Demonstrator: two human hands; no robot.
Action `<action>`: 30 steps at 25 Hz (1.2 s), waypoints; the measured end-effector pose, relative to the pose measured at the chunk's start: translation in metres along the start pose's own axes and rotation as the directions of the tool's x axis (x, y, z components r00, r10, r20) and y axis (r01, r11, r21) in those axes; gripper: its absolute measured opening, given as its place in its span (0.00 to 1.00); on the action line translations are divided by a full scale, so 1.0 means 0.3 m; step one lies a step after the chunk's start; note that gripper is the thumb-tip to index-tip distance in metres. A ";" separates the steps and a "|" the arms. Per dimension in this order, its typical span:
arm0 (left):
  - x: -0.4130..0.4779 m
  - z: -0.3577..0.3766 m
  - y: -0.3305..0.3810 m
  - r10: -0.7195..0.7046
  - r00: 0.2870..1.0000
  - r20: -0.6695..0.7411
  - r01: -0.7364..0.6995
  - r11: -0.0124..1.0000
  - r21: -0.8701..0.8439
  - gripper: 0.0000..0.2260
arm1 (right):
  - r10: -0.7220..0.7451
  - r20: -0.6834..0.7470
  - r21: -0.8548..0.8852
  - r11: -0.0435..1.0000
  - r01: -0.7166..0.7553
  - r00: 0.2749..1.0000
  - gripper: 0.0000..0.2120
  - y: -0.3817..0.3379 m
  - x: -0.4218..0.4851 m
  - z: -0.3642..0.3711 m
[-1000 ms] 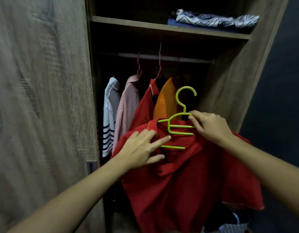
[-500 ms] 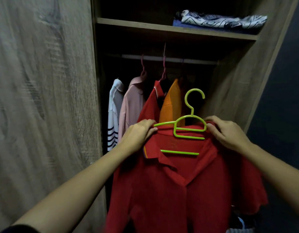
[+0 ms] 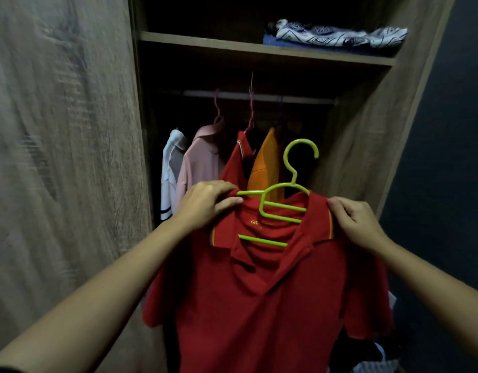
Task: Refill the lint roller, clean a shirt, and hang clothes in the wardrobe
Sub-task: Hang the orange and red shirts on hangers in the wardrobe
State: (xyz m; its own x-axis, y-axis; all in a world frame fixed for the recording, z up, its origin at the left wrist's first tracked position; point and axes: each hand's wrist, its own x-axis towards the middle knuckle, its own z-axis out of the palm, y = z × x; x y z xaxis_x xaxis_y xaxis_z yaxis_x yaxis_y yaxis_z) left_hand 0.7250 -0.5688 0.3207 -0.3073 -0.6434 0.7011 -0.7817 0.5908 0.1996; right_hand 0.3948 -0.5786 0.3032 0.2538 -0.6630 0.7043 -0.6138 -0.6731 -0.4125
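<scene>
Hands shifted outward; red polo shirt (image 3: 259, 305) now spread on green hanger (image 3: 283, 208). Left hand (image 3: 205, 203) pinches shirt shoulder at hanger tip; right hand (image 3: 353, 224) grips opposite shoulder. Shirt held before open wardrobe (image 3: 367, 130), hook below rail (image 3: 259, 96). Four garments (image 3: 200, 162) hang on rail at left; dark gap at right. Shelf (image 3: 232, 47) holds folded patterned cloth (image 3: 340, 36).

A home, at an open wood-grain wardrobe (image 3: 367, 157) beside a dark blue wall (image 3: 447, 157): shirts (image 3: 200, 162) hang on hangers from a rail (image 3: 259, 96), and folded patterned cloth (image 3: 340, 36) lies on the shelf (image 3: 205, 44) above.
</scene>
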 end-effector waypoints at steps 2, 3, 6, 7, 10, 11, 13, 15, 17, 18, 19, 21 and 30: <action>-0.005 -0.004 0.005 0.008 1.000 0.003 -0.008 1.000 -0.028 0.30 | -0.007 0.002 -0.026 1.000 0.007 1.000 0.26 -0.012 0.000 0.004; -0.007 0.001 0.010 0.030 0.999 0.016 -0.030 0.999 -0.031 0.31 | -0.017 0.012 -0.047 0.999 0.018 1.000 0.26 -0.018 -0.001 0.006; -0.014 0.006 0.013 0.043 0.999 0.028 -0.041 0.996 -0.081 0.27 | -0.037 0.019 -0.086 0.996 0.039 0.999 0.20 -0.013 -0.001 -0.015; -0.014 -0.002 0.008 0.018 1.000 0.015 -0.016 0.993 -0.120 0.25 | -0.023 0.014 -0.118 0.993 0.025 1.000 0.18 -0.002 0.000 -0.034; -0.003 -0.029 0.003 -0.057 0.998 -0.033 0.051 0.987 -0.151 0.15 | 0.048 0.072 -0.256 0.966 -0.028 0.996 0.14 0.044 -0.010 -0.103; 0.001 -0.031 0.010 -0.069 0.997 -0.034 0.063 0.986 -0.153 0.13 | 0.063 0.117 -0.269 0.963 -0.029 0.991 0.13 0.050 -0.012 -0.115; 0.005 -0.020 0.033 -0.079 0.996 -0.032 0.074 0.986 -0.151 0.14 | 0.075 0.216 -0.255 0.967 -0.018 0.974 0.14 0.046 -0.007 -0.101; 0.002 -0.003 0.064 -0.042 0.999 -0.032 0.041 0.998 -0.044 0.16 | 0.095 0.282 -0.243 0.970 -0.025 0.955 0.13 0.053 -0.007 -0.063; 0.006 0.012 0.127 -0.001 0.999 0.055 -0.012 0.972 0.235 0.15 | 0.158 0.275 -0.299 0.952 -0.072 0.948 0.12 0.085 -0.017 -0.031; 0.011 0.020 0.169 -0.001 0.992 0.125 -0.047 0.926 0.376 0.14 | 0.213 0.236 -0.364 0.924 -0.117 0.948 0.13 0.099 -0.019 -0.016; 0.019 0.033 0.212 -0.004 0.982 0.188 -0.084 0.884 0.461 0.13 | 0.270 0.181 -0.419 0.891 -0.174 0.946 0.15 0.098 -0.017 -0.007; 0.021 0.064 0.280 -0.021 0.965 0.261 -0.120 0.851 0.511 0.10 | 0.283 0.075 -0.397 0.888 -0.232 0.956 0.14 0.044 -0.009 0.032; 0.043 0.147 0.371 -0.091 0.975 0.201 -0.006 0.899 0.437 0.07 | 0.614 0.123 0.409 0.685 -0.603 0.780 0.06 -0.101 0.029 0.201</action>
State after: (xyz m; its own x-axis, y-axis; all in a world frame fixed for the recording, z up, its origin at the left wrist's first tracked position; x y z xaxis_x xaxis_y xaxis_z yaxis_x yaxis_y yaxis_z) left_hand 0.6101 -0.5328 0.3217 -0.3375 -0.7790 0.5285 -0.9384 0.3225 -0.1240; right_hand 0.4607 -0.5836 0.2869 -0.0864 -0.9705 0.2249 -0.2672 -0.1950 -0.9437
